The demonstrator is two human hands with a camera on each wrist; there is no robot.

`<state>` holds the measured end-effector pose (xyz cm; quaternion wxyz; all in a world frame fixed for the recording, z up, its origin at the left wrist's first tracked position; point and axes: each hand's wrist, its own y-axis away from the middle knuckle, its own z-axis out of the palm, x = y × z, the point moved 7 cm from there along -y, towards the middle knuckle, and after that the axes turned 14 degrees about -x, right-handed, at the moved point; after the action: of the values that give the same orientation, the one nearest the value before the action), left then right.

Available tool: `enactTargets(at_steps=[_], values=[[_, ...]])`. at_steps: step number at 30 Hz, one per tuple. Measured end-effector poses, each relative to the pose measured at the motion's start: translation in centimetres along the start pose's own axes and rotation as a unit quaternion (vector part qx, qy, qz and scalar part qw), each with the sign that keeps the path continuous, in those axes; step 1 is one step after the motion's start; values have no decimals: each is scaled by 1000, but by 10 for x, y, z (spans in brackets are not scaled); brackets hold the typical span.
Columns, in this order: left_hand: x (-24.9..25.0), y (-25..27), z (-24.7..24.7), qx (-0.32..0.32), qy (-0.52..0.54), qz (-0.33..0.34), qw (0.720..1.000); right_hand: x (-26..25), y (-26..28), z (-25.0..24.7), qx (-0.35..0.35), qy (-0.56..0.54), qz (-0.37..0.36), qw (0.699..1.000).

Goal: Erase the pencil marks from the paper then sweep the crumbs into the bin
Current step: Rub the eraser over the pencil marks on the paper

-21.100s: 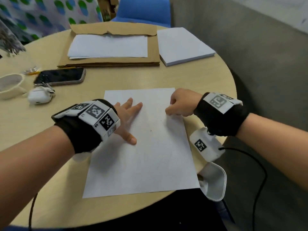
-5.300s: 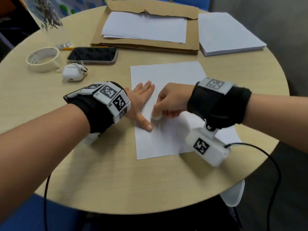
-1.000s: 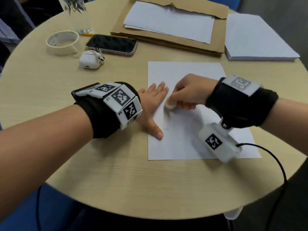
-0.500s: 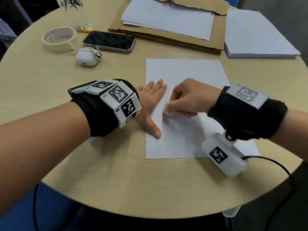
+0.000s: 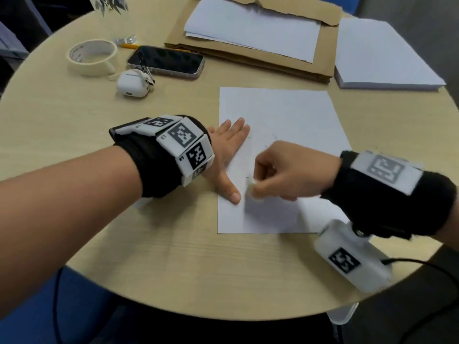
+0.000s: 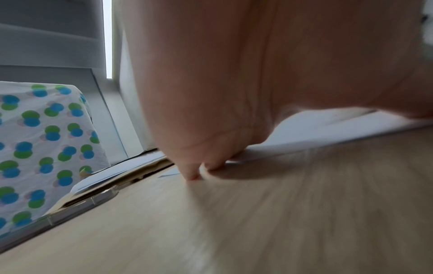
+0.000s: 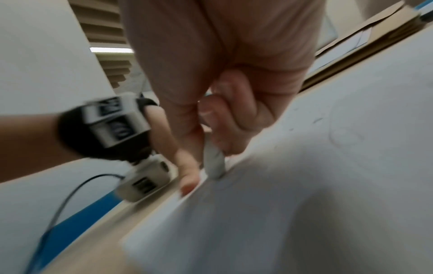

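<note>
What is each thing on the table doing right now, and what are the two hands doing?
paper: flat, faint pencil marks left.
eraser: pinched, tip on paper.
right hand: pinching eraser.
left hand: flat, pressing paper's left edge.
phone: screen dark, face up.
tape roll: lying flat.
earbud case: closed.
envelope: torn open, sheets on top.

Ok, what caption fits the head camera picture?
Left hand flattens paper; right hand rubs with eraser.

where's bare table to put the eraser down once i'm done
Bare table lies left of the left hand, below the tape roll. More along the near rim under the paper. The far side is crowded: phone, envelope, paper stack.
</note>
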<state>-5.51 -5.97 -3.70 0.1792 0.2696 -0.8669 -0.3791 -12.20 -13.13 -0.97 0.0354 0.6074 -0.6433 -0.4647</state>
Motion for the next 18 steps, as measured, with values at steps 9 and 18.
enactTargets(at_steps=[9,18], values=[[1,7,-8,14,9,13,1000,60,21,-38,165,-567,-42,806],[56,50,3,64,-141,162,974,101,40,2,182,-724,-69,662]])
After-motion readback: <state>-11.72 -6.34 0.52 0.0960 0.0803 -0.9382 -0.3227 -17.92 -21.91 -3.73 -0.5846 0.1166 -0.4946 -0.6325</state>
